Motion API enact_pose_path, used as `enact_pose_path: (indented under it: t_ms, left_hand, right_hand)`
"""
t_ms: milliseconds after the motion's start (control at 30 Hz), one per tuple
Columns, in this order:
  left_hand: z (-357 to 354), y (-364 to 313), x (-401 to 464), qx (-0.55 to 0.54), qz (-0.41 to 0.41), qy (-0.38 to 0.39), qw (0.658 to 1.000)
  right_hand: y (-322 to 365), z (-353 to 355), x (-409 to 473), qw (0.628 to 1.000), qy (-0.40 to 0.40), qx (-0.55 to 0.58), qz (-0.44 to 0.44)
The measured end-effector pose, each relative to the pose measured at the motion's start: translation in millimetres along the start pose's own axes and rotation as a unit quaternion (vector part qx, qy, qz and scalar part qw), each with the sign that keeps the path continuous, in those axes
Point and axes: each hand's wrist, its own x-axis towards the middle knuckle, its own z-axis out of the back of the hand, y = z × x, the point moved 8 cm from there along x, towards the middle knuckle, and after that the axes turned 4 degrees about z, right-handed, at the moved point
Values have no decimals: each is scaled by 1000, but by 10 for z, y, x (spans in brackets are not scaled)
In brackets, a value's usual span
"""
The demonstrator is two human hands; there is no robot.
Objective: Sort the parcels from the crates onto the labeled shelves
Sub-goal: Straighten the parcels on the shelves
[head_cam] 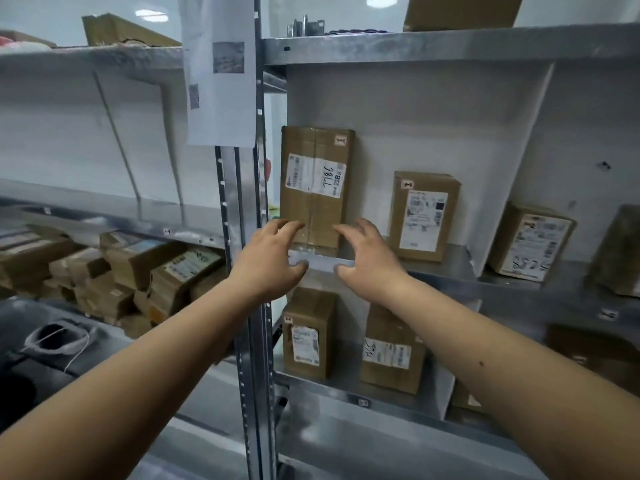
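Tall parcel (317, 185), upright at the left end of the middle shelf (446, 268), close beside the steel upright (258, 306). Left hand (268, 258) and right hand (367, 259) just in front of its lower corners, fingers spread and loosely curled, gripping nothing; contact with the carton not discernible. Smaller parcel (424, 216) standing to the right, apart. Likely risk: narrow base near the shelf lip, so a careless nudge forward could tip the carton off the edge.

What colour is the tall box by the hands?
Brown tall cardboard box, seen in the head view.
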Motion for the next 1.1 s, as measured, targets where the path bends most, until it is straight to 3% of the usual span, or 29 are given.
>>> enact_pose_path:
  t_ms: [167,467,1100]
  left_hand:
    - [-109,170,542,-25,-5,-6,1000]
    - [-400,198,921,-114,-13,-97,989]
    - [-695,397,1376,-175,22,-89,980]
  right_hand:
    - [-92,-106,486,998,-29,49,-21]
    - [-347,-130,983,994,-96,46,-5]
    - [-580,-318,1497,990,-112,23,81]
